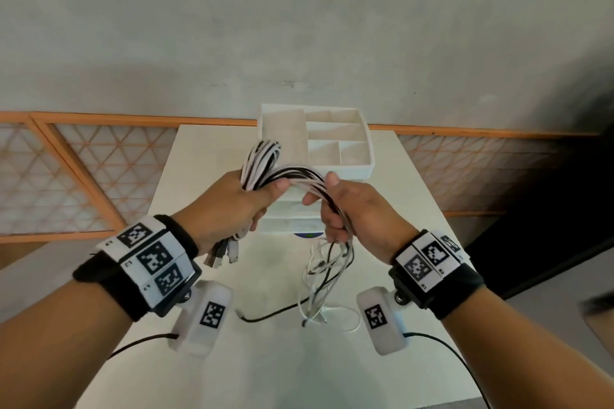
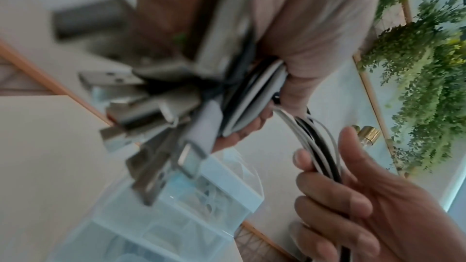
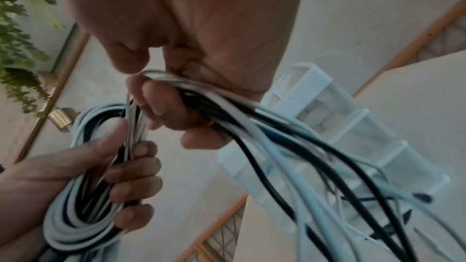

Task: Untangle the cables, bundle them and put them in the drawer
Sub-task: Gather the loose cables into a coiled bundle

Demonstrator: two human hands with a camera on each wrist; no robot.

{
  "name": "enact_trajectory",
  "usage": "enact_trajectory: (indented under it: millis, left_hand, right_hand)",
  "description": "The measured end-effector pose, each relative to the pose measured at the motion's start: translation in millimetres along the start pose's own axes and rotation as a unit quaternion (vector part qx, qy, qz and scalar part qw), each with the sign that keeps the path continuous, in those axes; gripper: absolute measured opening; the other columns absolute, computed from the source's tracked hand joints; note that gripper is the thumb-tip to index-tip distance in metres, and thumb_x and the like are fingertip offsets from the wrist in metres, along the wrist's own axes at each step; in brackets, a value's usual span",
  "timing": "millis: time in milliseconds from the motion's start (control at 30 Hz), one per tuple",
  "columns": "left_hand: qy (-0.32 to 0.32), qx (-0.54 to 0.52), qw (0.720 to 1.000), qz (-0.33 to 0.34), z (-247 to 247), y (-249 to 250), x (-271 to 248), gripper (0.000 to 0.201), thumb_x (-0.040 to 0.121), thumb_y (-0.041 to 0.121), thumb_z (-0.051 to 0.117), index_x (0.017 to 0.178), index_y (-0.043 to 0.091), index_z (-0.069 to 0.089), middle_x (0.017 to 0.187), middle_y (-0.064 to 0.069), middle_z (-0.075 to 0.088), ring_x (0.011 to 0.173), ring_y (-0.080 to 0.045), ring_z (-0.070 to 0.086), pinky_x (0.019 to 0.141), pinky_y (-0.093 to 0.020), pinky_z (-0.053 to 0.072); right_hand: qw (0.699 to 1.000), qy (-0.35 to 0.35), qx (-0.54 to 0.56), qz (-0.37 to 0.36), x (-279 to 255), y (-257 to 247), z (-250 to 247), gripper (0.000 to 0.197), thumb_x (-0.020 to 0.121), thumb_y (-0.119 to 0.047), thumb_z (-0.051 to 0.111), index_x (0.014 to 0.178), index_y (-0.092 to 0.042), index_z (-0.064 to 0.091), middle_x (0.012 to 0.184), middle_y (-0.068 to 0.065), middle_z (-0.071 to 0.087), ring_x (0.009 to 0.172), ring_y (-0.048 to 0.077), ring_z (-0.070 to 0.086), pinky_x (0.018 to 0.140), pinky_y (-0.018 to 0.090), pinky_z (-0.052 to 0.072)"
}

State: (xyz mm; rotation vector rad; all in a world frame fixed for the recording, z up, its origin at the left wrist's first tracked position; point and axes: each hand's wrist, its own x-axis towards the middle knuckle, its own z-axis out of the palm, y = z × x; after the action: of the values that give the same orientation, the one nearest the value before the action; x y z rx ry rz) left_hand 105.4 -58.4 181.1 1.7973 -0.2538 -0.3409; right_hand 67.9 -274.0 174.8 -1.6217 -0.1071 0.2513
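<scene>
Above the white table I hold a bunch of white and black cables [image 1: 295, 178] between both hands. My left hand [image 1: 239, 206] grips the looped part [image 3: 78, 196], and several USB plugs [image 2: 141, 111] stick out below its palm. My right hand [image 1: 342, 209] has its fingers curled round the strands [image 3: 227, 111] a little to the right. Loose cable ends [image 1: 322, 279] hang from the right hand down to the table. Behind the hands stands the white drawer unit [image 1: 362, 169] with a divided tray on top; I cannot tell whether a drawer is open.
A white table [image 1: 398, 242] carries the drawer unit near its far edge. An orange-framed lattice screen [image 1: 83, 183] runs behind the table on both sides. Green hanging plants [image 2: 428, 67] show in the wrist views. Thin black leads run from both wrist cameras.
</scene>
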Motion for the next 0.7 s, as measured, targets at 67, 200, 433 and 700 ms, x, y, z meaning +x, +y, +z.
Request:
enact_trajectory:
  millis: [67,200,433,700]
  left_hand:
    - [0.029,-0.034,0.999,-0.005,-5.6,-3.0,0.5,0.035,0.090,0.044,0.066,0.084,0.010,0.061,0.064,-0.008,0.049,0.063,-0.024,0.046,0.065,-0.040,0.042]
    - [0.012,-0.032,0.999,-0.034,2.0,-6.0,-2.8,0.050,0.076,0.060,0.073,0.084,0.013,0.056,0.065,-0.006,0.046,0.064,-0.023,0.043,0.063,-0.039,0.042]
    - [-0.011,-0.069,0.997,0.026,53.3,10.0,-6.6,0.053,0.070,0.078,0.060,0.088,0.029,0.067,0.060,0.016,0.055,0.062,-0.007,0.054,0.061,-0.025,0.045]
    - [0.129,-0.262,0.954,-0.068,54.2,12.6,5.2,0.023,0.084,0.034,0.074,0.080,0.012,0.070,0.074,-0.011,0.069,0.070,-0.026,0.071,0.070,-0.038,0.057]
  right_hand:
    - [1.000,-0.007,0.021,0.012,-1.9,5.7,-6.7,0.052,0.095,-0.054,0.044,0.095,-0.010,0.070,0.061,-0.001,0.044,0.050,0.016,0.035,0.056,0.027,0.039]
    - [0.997,0.054,0.037,-0.046,-2.3,13.8,-5.3,0.033,0.102,-0.029,0.052,0.090,-0.003,0.069,0.060,0.000,0.043,0.051,0.012,0.035,0.056,0.026,0.029]
    - [0.926,0.248,-0.146,-0.245,8.1,19.0,39.3,0.023,0.101,-0.015,0.051,0.097,-0.003,0.071,0.078,0.001,0.070,0.067,0.011,0.063,0.062,0.025,0.053]
    - [0.932,0.041,-0.235,-0.273,-2.9,30.0,44.7,0.040,0.094,-0.004,0.054,0.134,-0.004,0.054,0.129,0.007,0.040,0.093,0.025,0.063,0.078,0.042,0.056]
